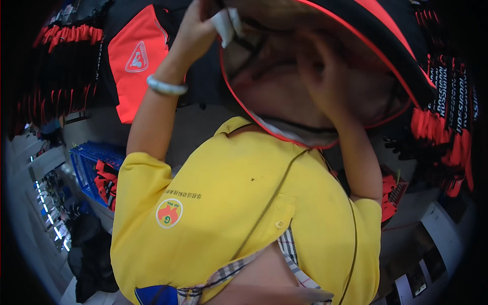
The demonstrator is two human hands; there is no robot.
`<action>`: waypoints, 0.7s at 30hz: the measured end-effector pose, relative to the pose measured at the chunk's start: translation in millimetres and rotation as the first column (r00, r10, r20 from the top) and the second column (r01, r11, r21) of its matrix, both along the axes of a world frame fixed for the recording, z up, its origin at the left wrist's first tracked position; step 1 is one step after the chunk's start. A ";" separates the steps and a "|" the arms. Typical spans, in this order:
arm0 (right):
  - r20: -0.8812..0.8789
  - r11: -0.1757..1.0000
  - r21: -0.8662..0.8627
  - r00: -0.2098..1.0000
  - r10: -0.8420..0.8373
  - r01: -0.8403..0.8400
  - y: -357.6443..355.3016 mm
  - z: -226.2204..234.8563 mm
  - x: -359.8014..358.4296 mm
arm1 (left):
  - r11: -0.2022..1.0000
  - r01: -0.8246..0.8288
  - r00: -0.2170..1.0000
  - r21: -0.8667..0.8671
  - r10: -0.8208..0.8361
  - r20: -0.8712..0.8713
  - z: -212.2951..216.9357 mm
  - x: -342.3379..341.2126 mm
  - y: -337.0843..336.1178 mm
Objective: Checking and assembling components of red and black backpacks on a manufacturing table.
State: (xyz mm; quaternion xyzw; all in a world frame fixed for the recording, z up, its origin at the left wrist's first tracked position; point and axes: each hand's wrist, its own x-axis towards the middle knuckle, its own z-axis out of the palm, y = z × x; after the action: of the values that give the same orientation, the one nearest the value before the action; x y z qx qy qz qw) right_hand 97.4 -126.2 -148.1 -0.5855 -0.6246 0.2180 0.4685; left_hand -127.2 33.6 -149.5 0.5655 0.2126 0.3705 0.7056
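A blue plastic crate (84, 170) sits low off to the left over grey floor (195, 124); farther out, a broken line of white lights (49, 217) shines, leaving the corners dim.

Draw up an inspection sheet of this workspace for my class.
Surface: too dark and covered to judge.
Things: open red-edged bag; red panel with white emblem on its left.
Clutter: black-and-red strips bundled at both sides; blue crate with red-and-black pieces.
Hands: left hand near the bag's rim, white piece by its fingers; right hand inside bag, grip unclear.
Cables: two thin dark cords over yellow shirt.
Surroundings: bright lights, lower left.
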 end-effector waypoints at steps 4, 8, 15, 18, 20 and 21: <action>-0.099 0.989 0.108 0.991 -0.094 0.105 34.0 8.9 16.5 | 0.978 0.001 0.948 0.210 0.065 -0.311 34.3 -9.4 -25.1; -0.047 0.983 0.146 0.993 -0.107 0.113 21.7 12.8 1.5 | 0.992 0.042 0.927 0.118 0.006 -0.374 44.6 -3.8 -45.4; 0.205 0.973 0.054 0.956 0.209 -0.225 8.7 4.6 -21.7 | 0.983 -0.035 0.939 0.182 0.095 -0.332 33.0 0.6 -31.5; 0.197 0.977 0.068 0.962 0.187 -0.204 5.8 7.1 -20.5 | 0.987 -0.059 0.959 0.148 0.097 -0.265 32.5 3.0 -27.7; 0.132 0.984 0.047 0.978 0.161 -0.169 4.8 2.5 -17.6 | 0.985 -0.048 0.942 0.166 0.100 -0.319 21.0 -3.9 -22.5; 0.067 0.991 0.027 0.989 0.132 -0.134 5.9 3.9 -17.3 | 0.982 -0.035 0.922 0.185 0.103 -0.373 23.6 -2.5 -22.2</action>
State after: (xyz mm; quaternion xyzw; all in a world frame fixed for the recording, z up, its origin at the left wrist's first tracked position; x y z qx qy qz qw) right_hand 80.1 -120.3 -144.3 -0.5421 -0.6805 0.2197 0.4414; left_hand -129.6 11.4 -125.9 0.6783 0.3321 0.2953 0.5851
